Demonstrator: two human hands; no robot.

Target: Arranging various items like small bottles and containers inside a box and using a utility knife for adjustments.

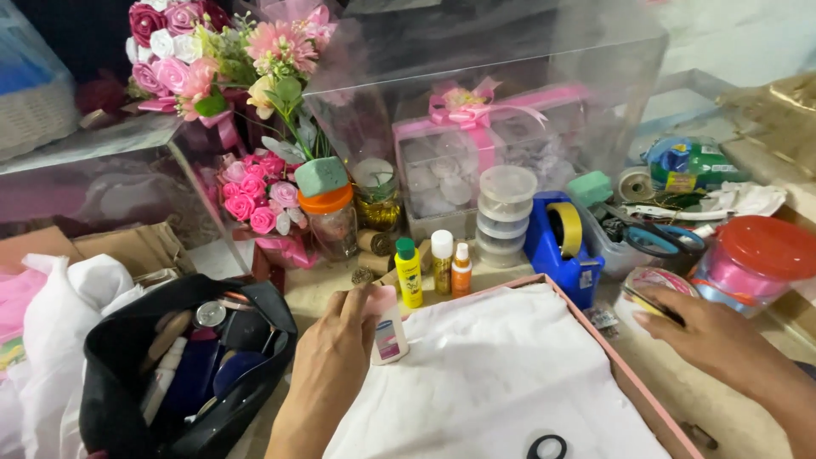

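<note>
- Down at the bottom middle of the frame, my left hand (pixel 333 357) is wrapped around a small white bottle with a pink cap (pixel 387 327), holding it upright right at the near-left corner of the pink box (pixel 650 399).
- Over at the right edge, my right hand (pixel 710 336) has its fingers resting on a roll of pink patterned tape (pixel 650 285). Can't really tell if I'm gripping it or just touching it.
- The pink box takes up the lower middle, lined with white tissue paper (pixel 501 382). Nothing's laid in it that I can see, so the filling looks barely begun.
- Three little bottles (pixel 435 268) (yellow, gold, orange) stand in a row just behind the box, not packed yet.
- The black pouch (pixel 183 365) at lower left is open and crammed with cosmetics.
- Middle of the frame: a blue tape dispenser (pixel 561 242) and a stack of clear round containers (pixel 504 212).
- Upper left has pink paper roses (pixel 255 191) and a bouquet, plus a red-lidded tub (pixel 752 259) at far right.
- The surface is pretty cluttered overall, lots left lying around.
</note>
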